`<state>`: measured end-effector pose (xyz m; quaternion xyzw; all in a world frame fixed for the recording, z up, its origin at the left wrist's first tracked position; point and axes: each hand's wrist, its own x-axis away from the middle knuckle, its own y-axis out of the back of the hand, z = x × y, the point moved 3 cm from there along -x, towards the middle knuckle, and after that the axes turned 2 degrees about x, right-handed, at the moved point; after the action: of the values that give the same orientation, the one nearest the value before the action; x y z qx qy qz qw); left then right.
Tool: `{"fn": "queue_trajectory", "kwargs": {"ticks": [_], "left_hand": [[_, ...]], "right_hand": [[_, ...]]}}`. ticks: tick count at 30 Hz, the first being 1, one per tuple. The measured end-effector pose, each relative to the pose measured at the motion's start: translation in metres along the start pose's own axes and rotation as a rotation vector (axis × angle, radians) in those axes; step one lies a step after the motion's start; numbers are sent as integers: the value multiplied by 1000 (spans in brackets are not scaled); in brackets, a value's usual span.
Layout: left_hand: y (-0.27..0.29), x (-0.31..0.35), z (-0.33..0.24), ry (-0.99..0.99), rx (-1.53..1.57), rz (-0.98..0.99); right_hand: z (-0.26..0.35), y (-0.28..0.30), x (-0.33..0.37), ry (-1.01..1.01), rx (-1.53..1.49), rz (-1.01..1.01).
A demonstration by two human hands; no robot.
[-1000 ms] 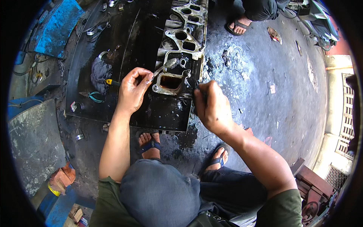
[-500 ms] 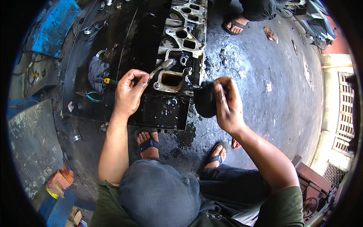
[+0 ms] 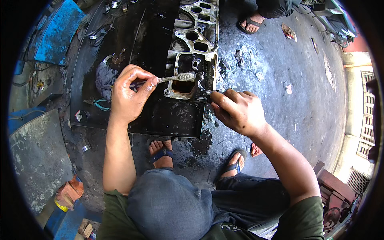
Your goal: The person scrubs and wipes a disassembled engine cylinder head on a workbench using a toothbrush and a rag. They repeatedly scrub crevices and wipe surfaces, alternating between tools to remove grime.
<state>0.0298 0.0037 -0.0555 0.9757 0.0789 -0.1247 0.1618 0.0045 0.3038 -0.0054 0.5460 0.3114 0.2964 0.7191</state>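
Note:
My left hand (image 3: 132, 94) is closed around the handle of a toothbrush (image 3: 185, 76). Its pale, grimy head points right, over the rectangular opening at the near end of a metal engine part (image 3: 176, 64), which looks like a cylinder head with several ports. Dark liquid (image 3: 182, 86) shows inside that opening. My right hand (image 3: 239, 112) is at the near right corner of the engine part, knuckles up and fingers curled. Its fingertips are close to or against the metal edge; whatever they may hold is hidden beneath the hand.
The engine part lies on a black, oily metal sheet (image 3: 168, 124). A grey rag (image 3: 106, 78) and teal-handled pliers (image 3: 100, 105) lie on its left side. Another person's sandalled foot (image 3: 251, 25) is at the far right. A blue panel (image 3: 58, 34) stands far left.
My left hand has turned the toothbrush head rightward over the opening. My right hand has rolled knuckles-up and lowered to the engine part's corner; the dark round shape beside it no longer shows.

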Motion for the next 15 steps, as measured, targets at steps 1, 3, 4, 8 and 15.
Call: {"fn": "queue_trajectory", "kwargs": {"ticks": [1, 3, 4, 8, 15], "left_hand": [[-2, 3, 0, 1, 5, 6], [-4, 7, -1, 9, 60, 6], [-4, 8, -3, 13, 16, 14], [-5, 3, -18, -29, -118, 54], [-13, -47, -43, -50, -242, 479]], "right_hand": [[-2, -1, 0, 15, -13, 8], [-5, -3, 1, 53, -50, 30], [-7, -3, 1, 42, -72, 24], [-14, -5, 8, -192, -280, 80], [-13, -19, 12, -470, -574, 95]]}}
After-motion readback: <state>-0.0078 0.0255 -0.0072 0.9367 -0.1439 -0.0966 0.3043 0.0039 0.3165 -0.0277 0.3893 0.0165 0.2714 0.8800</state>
